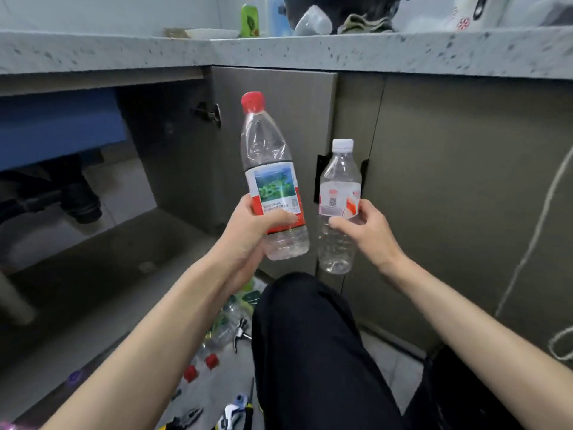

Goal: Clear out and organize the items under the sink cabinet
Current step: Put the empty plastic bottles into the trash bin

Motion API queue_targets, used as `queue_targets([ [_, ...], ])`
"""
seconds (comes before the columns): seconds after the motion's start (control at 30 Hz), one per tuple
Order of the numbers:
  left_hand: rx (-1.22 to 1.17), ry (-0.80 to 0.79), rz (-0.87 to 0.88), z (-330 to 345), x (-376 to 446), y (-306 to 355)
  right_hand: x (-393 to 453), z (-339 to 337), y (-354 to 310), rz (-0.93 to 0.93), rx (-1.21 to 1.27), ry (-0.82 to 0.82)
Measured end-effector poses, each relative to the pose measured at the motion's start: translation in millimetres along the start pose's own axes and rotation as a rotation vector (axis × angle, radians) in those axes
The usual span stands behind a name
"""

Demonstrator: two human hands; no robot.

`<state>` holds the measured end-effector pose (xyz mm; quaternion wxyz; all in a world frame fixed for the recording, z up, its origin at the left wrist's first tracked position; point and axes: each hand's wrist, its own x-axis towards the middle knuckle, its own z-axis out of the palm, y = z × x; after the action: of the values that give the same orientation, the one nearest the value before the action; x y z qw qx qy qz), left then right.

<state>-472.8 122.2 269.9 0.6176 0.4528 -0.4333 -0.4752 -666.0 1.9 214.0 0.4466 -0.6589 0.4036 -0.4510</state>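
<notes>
Before open cabinet (130, 169), bottles (273, 181) within curled fingers (279, 217).

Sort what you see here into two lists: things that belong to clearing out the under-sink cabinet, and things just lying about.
Part of the job:
- red-capped bottle, held in the left hand
- white-capped bottle, held in the right hand
- open cabinet
- bottles and tools on the floor

Just lying about:
- green bottle on the countertop
- cloth
- white cord

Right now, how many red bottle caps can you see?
3: one on the large bottle in the left hand, two on bottles lying on the floor. More may hide behind the arm.
</notes>
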Motion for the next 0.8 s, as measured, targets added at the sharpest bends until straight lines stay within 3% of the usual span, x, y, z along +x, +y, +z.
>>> queue_targets([
  [0.13,0.132,-0.086,0.017,58.3,3.3,-21.6,-48.5,-46.7,36.2,0.088,0.026,0.072],
  [0.23,0.25,-0.134,-0.067,96.7,0.3,-53.2,-96.3,-86.7,56.4,0.149,-0.014,0.122],
  [0.4,0.376,-0.281,-0.242,153.7,-23.0,-113.5,-188.1,-162.5,84.0,0.307,-0.224,0.24],
  [0.53,0.63,-0.449,-0.328,199.9,-42.3,-153.1,-240.9,-208.5,108.9,0.506,-0.427,0.326],
  [0.7,0.847,-0.561,-0.46,235.2,-47.4,-192.0,-268.4,-240.4,133.7,0.79,-0.504,0.203],
  [0.8,0.906,-0.589,-0.521,251.0,-47.1,-218.0,-270.8,-247.0,143.2,0.863,-0.5,0.116],
])
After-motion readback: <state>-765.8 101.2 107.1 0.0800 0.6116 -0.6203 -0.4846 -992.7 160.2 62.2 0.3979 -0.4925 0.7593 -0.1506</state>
